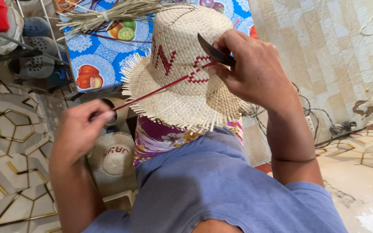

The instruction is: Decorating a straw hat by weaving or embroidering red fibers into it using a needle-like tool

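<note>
A pale woven straw hat (182, 86) with red woven-in patterns and a fringed brim rests on my lap. My right hand (251, 69) is on its crown, closed on a small dark curved blade (212, 51) and touching the red pattern. A thin red straw strip (152, 92) runs from that pattern down to my left hand (80, 129), which pinches its free end, pulled taut to the left of the hat.
A bundle of loose straw (109, 15) lies on a blue fruit-print cloth (96, 56) beyond the hat. Another woven hat (115, 157) sits on the floor at left. Sandals (35, 47) are upper left; cables (320, 125) run along the tiled wall at right.
</note>
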